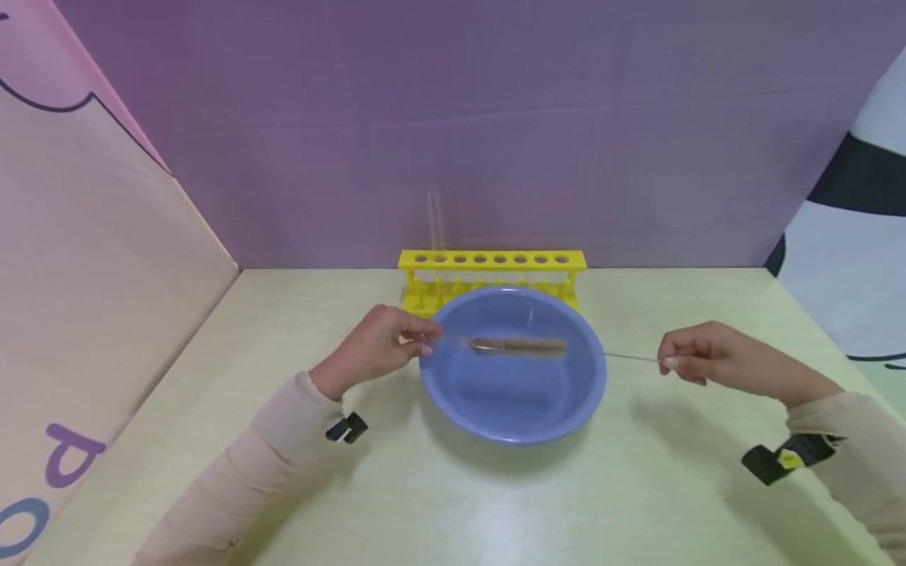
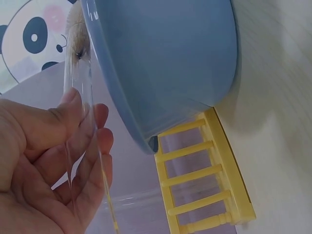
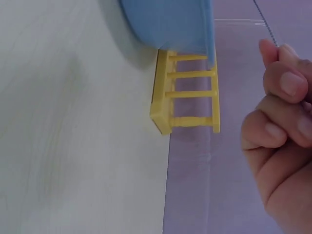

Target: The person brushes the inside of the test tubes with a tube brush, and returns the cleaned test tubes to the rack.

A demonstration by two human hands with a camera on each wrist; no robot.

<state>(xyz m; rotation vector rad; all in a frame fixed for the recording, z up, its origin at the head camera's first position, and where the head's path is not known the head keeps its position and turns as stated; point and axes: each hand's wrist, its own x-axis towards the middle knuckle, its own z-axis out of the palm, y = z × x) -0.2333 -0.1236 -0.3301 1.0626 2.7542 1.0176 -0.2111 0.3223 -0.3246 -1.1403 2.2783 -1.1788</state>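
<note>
My left hand [image 1: 378, 346] pinches a clear glass test tube [image 2: 80, 83] between thumb and fingers, above the left rim of a blue basin [image 1: 510, 436]. The tube lies roughly level over the basin. A test tube brush [image 1: 531, 347] with pale brown bristles points into the tube; the bristles look blurred in the head view. Its thin twisted wire handle [image 1: 630, 357] runs right, past the basin's rim. At the wire's end, my right hand [image 1: 715, 362] pinches it between thumb and forefinger, the other fingers curled. Where the tube's mouth lies is hard to make out.
Behind the basin stands a yellow test tube rack [image 1: 491, 259], partly hidden by it. Clear glass tubing [image 1: 435, 220] rises from its left end. A purple backdrop [image 1: 495, 141] closes off the table's [image 1: 453, 511] back edge, with printed panels at both sides.
</note>
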